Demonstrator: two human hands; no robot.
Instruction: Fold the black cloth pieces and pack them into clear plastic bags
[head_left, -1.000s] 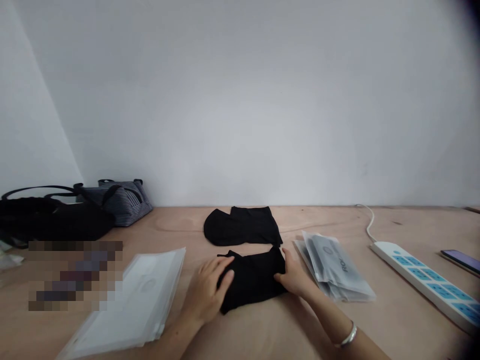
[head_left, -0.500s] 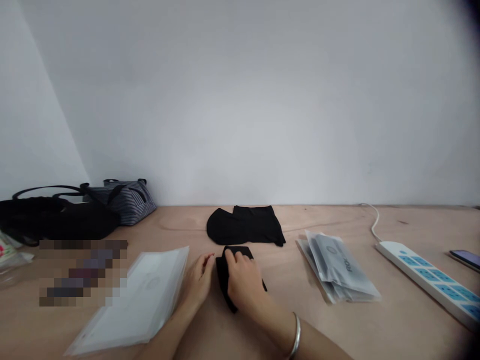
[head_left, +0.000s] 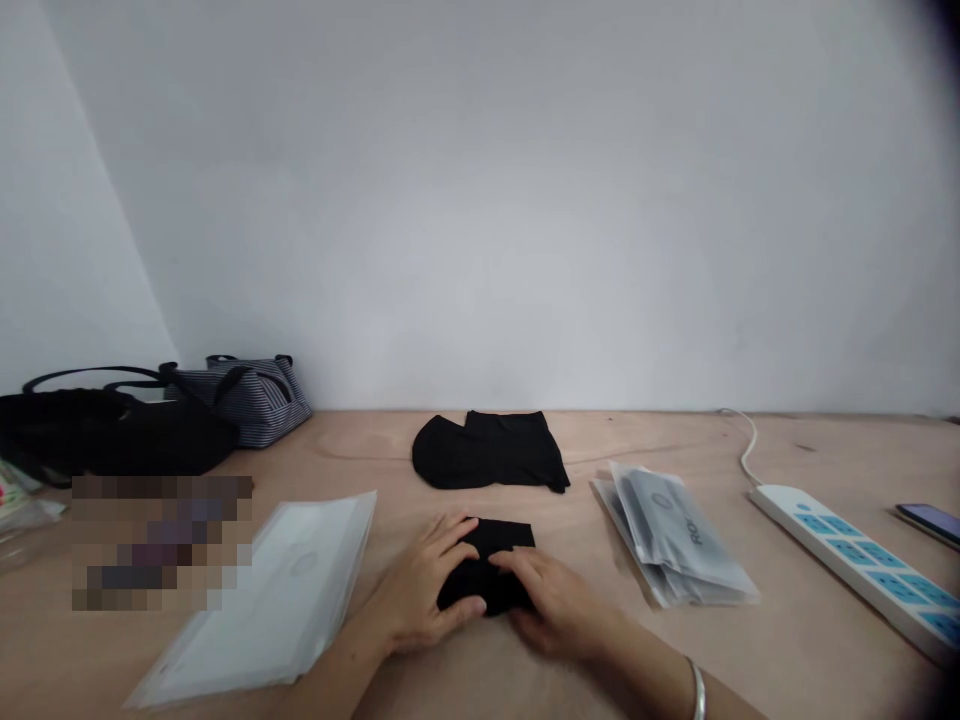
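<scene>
Pressing down with open, loosely spread fingers, no pinch, on a soft folded black cloth (head_left: 487, 565) between the left hand (head_left: 416, 590) and right hand (head_left: 551, 600), over smooth plywood (head_left: 675, 670). Just ahead of the grip, a matte black folded garment (head_left: 487, 450); beside the right hand, frosted plastic bags (head_left: 671, 540); beside the left, translucent flat sleeves (head_left: 277, 590).

Left hand (head_left: 420, 590) palm down, fingers (head_left: 450, 540) spread and slightly curved, pointing forward and right; thumb (head_left: 454, 617) low, pointing right. Right hand (head_left: 544, 600) palm down, fingers (head_left: 517, 565) close together and bent, pointing left, tips near left hand. Both hands lie flat, neither gripping. Bare left forearm (head_left: 337, 680) enters from bottom edge, angled up and right; bare right forearm (head_left: 637, 675) enters from lower right, angled up and left. Silver bangle (head_left: 697, 690) on right wrist, cut off by bottom edge.
</scene>
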